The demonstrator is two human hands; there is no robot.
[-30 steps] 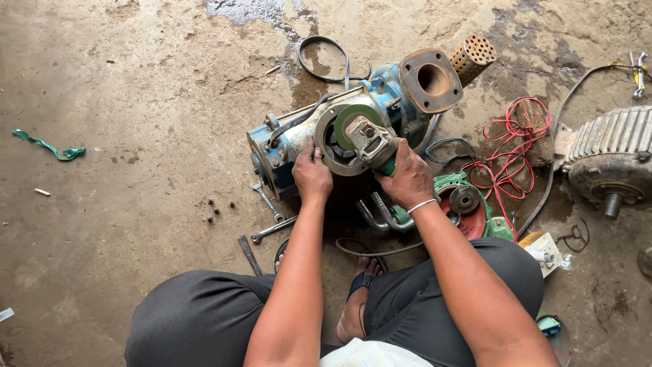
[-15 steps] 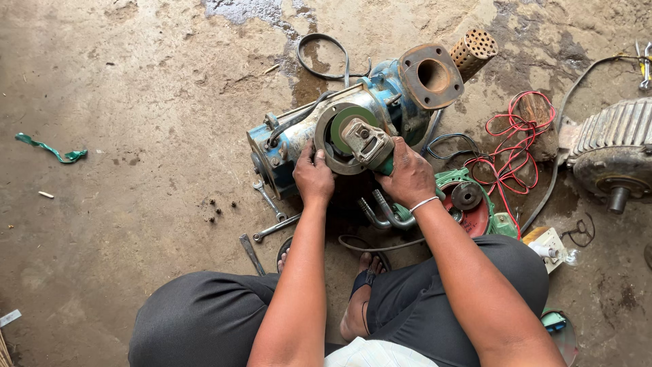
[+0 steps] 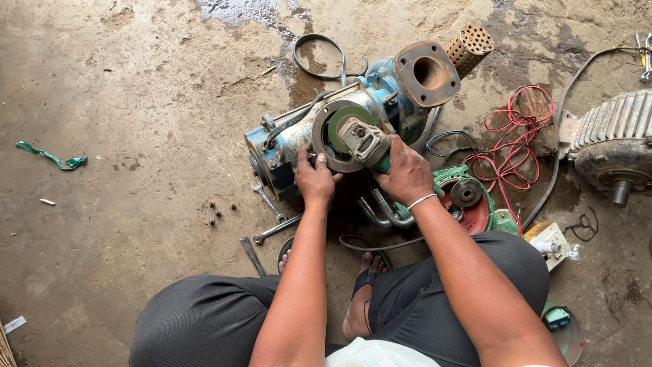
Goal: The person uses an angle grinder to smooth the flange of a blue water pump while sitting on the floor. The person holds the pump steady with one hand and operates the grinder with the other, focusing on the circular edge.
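Hands [image 3: 360, 178] on angle grinder [image 3: 358, 136]

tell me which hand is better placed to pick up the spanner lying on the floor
Left. The left hand rests on the ring's lower edge, just above the spanner. The right hand grips the grinder, farther from it.

Both arms extended toward twelve o'clock, hands set side by side.

The left hand [image 3: 316, 180] is held palm down, its fingers curled and pressed forward, the forearm stretched almost straight from six o'clock. The right hand [image 3: 406, 177] is closed in a grip, knuckles turned up, a thin bangle worn at the wrist; its forearm is angled in from five o'clock. The two hands are kept near but apart.
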